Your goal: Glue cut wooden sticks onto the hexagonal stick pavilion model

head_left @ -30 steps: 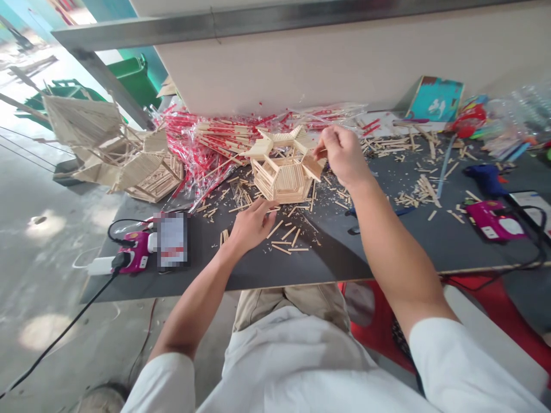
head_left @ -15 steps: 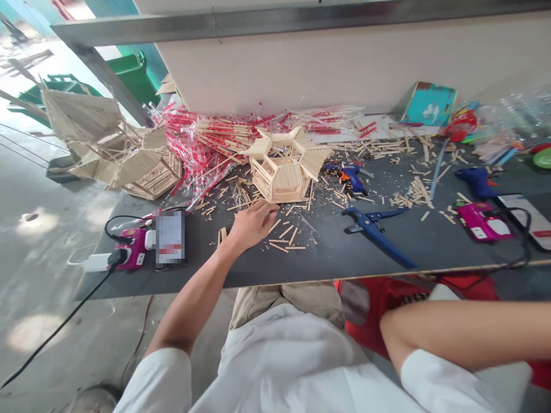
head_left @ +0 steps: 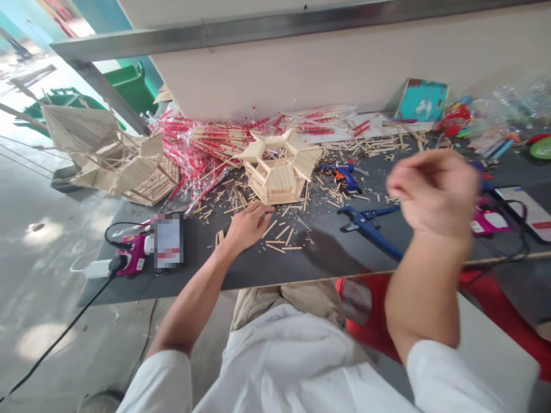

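Note:
My left hand (head_left: pixel 249 225) rests on the dark table with its fingers curled, just in front of a small stick-built model (head_left: pixel 282 172). Whatever may be between its fingertips is too small to make out. Several short sticks (head_left: pixel 282 235) lie to its right. Raised above the right side of the table, my right hand (head_left: pixel 434 189) is blurred and its fingers are curled inward; its contents are hidden. Beneath and left of it lies a blue cutter (head_left: pixel 370 229).
A larger stick model (head_left: pixel 116 155) stands at the left. Red-and-clear wrapped sticks (head_left: pixel 206 143) lie along the back. A blue glue gun (head_left: pixel 346 176) is right of the small model. Magenta power strips (head_left: pixel 134 255) and phones (head_left: pixel 169 242) sit near both ends.
My right hand has come into view and risen over the right side of the table. My left hand has kept its place by the small model. The view has shifted slightly.

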`<state>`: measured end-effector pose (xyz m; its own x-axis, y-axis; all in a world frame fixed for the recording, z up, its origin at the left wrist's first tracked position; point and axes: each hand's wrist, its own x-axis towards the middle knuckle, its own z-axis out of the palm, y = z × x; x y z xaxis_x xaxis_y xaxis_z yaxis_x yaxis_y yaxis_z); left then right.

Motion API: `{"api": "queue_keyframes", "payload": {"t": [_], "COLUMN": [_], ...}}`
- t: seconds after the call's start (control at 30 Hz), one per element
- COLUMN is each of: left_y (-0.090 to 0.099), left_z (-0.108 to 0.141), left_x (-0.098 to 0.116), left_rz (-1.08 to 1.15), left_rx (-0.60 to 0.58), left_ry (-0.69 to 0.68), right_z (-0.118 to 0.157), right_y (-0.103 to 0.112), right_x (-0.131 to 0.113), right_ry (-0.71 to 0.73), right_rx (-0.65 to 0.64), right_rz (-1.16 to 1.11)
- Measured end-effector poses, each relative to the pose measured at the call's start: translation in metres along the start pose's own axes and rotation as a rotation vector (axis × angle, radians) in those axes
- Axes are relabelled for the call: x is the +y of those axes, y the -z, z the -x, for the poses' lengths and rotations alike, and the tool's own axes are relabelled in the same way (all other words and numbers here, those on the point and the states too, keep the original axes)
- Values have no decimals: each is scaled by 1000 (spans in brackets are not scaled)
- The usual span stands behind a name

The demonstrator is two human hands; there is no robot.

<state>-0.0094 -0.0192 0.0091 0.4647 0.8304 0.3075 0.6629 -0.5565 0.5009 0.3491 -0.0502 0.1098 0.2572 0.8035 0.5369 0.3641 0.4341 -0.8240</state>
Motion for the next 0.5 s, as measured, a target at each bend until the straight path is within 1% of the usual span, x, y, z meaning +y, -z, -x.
{"api": "queue_keyframes", "payload": {"t": [0.07,0.1,0.13,0.17,0.23,0.33,0.4,0.5], "left_y": [0,-1,-1,-2,-3,-2,-1,1], "left_z": [0,0,1,1,1,1,1,1], "left_x": [-1,-2,-3,-4,-6,-7,-6,-2], "left_rz": [2,4,6,9,17,26,28,27], "left_rx": [4,4,3,2,1,1,2,-2], "left_ry": [-4,-2,1,5,15,23,20,1], "right_z": [-10,-16,-21,-27,-37,-47,-51,-53], "right_y": [-38,-56,-73,-87,-108,-122,-123,-123], "right_x": [18,26,32,37,43,42,38,32], "right_ry": [-134,-198,-236,-235,-204,-171,-184,-234], "right_rx": [-195,-292,-364,-394,-376,-411,-449,-467], "right_rz": [-122,-72,0,62,171,297,322,325]}}
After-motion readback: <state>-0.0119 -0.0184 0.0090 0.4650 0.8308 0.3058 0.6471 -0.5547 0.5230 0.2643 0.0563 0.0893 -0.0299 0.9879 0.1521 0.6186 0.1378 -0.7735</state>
